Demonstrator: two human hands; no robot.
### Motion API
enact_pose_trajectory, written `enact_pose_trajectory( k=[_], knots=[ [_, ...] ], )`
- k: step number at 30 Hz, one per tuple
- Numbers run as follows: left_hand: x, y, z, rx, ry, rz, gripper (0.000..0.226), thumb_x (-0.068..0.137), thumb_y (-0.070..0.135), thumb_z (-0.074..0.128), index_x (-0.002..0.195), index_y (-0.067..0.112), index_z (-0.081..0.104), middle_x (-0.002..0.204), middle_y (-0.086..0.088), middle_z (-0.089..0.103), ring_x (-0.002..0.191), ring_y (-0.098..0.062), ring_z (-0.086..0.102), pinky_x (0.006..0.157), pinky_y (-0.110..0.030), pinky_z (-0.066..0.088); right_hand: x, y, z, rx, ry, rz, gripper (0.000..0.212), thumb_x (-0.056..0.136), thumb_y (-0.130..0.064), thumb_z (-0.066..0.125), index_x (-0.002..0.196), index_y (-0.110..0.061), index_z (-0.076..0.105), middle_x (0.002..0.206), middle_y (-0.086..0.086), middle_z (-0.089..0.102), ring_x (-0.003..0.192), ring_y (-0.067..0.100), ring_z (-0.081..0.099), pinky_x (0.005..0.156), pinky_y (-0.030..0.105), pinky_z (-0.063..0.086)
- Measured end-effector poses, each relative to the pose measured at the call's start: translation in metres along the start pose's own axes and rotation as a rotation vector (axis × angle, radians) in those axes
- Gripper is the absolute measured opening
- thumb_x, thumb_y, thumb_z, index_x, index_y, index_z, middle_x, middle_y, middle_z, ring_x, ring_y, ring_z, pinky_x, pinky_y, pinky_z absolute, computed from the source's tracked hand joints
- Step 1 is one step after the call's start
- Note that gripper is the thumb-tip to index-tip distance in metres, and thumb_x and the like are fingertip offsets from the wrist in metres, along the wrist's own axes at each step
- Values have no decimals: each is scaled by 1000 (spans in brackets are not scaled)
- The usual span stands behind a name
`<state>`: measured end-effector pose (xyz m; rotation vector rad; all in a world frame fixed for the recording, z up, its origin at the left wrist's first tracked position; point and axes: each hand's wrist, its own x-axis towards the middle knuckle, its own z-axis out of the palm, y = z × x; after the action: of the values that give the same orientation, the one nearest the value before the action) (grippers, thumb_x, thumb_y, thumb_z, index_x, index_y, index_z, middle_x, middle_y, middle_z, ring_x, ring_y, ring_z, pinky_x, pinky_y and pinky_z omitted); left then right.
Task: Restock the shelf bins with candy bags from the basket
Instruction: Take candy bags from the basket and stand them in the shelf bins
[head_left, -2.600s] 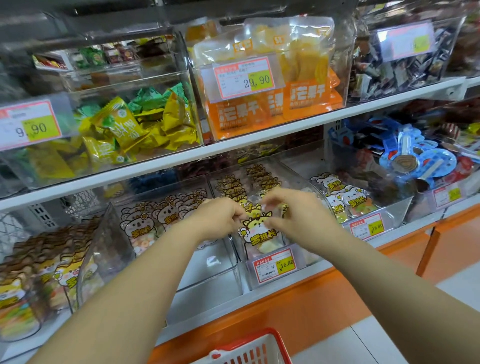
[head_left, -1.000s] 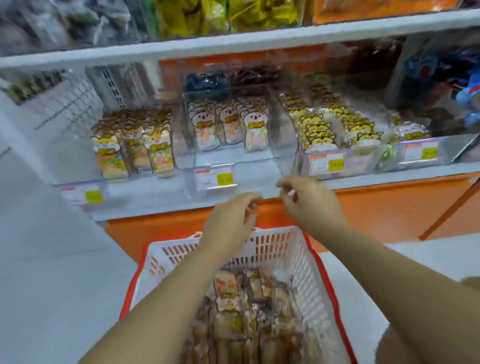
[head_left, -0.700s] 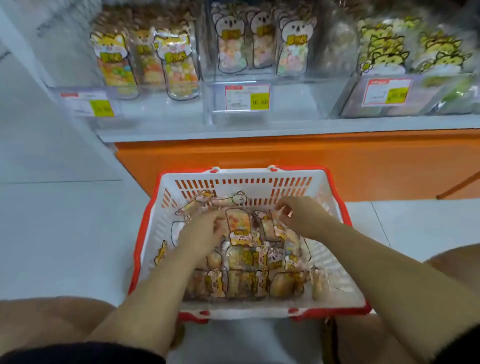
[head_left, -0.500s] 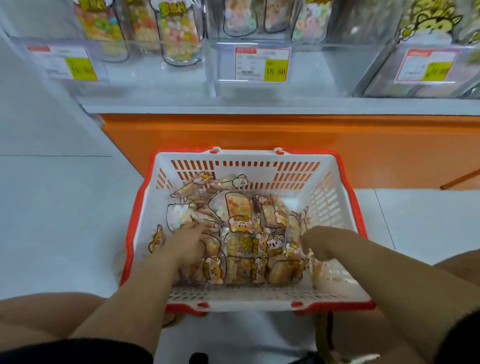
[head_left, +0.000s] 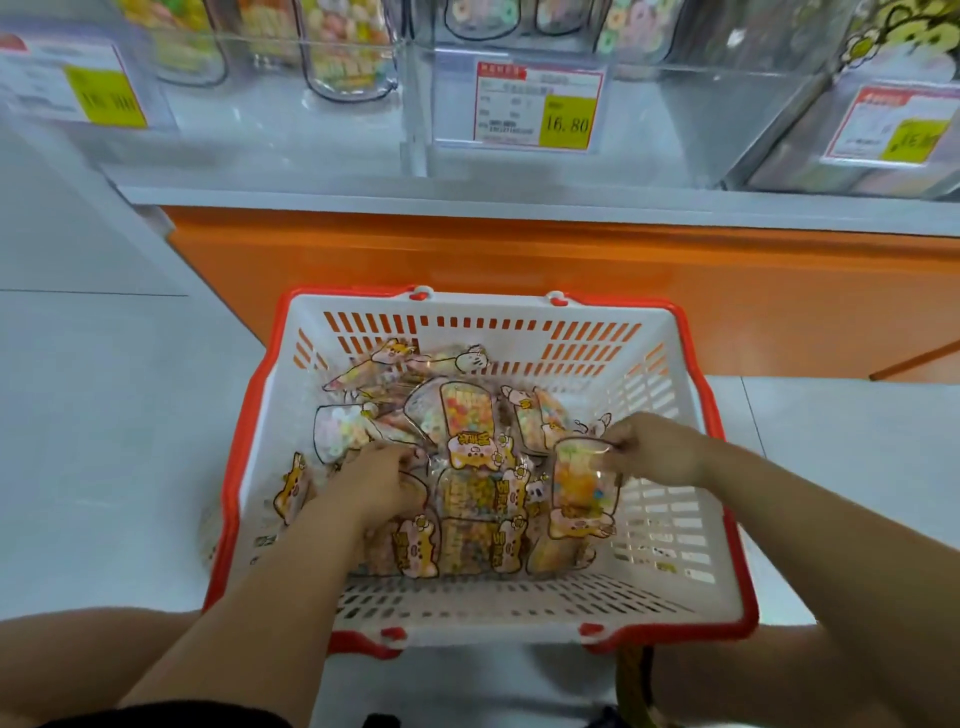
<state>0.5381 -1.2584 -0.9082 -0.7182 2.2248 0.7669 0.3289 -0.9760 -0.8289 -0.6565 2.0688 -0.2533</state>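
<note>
Both forearms are reaching into the white slotted plastic basket with a red rim (head_left: 467, 597). The right hand (head_left: 657, 449) is pinching a clear animal-printed candy bag (head_left: 584, 488) by its edge, its grip closed on it, right of the basket's middle. The left hand (head_left: 379, 483), curled, is digging into the heaped bags (head_left: 467, 415) left of the middle — whether its grip is holding one, I cannot tell.

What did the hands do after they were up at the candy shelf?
Both hands came down from the shelf bin into the basket. The right hand took hold of a candy bag, pinching its top edge and lifting it off the pile. The left hand moved onto the pile of bags; whether it grips one is unclear. The basket stayed on the floor in front of the shelf.
</note>
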Motion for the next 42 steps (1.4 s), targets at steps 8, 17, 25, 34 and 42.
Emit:
enact_pose_trajectory(
  k=[8,17,25,34,42],
  knots=[
    [-46,84,-59,-802,-165,-73,64,102,59,36,103,6,71,96,-11,77,86,-22,74,78,-34,57,-18,-59,-4,195,466,-226,31,94,-26,67,64,-27,60,51,-15,55,52,5,54,52,16,33],
    [-45,110,-46,-1795,-233,18,54,82,47,73,124,14,63,104,-9,66,86,-25,70,72,-39,62,-30,-110,12,958,356,-241,19,90,-10,71,107,-8,62,102,10,75,91,25,74,81,38,60],
    [-32,89,-53,-1899,137,-4,43,84,14,73,125,14,60,109,-9,74,94,-23,71,67,-35,61,-6,-68,28,554,-87,-153,43,85,-24,78,125,-21,62,127,-2,66,112,15,65,95,29,51],
    [-35,61,-42,-1863,45,-89,37,95,30,65,127,12,64,116,-14,73,108,-33,70,94,-58,53,22,8,62,-906,227,-309,58,81,-2,68,134,-22,54,135,11,53,119,30,54,91,43,51],
    [-40,66,-34,-1618,-95,-7,31,96,-4,55,124,6,59,118,-18,71,100,-31,73,68,-41,62,27,7,62,-1095,230,-395,38,50,-18,92,84,-20,75,77,-3,72,87,25,64,77,40,54]
  ],
)
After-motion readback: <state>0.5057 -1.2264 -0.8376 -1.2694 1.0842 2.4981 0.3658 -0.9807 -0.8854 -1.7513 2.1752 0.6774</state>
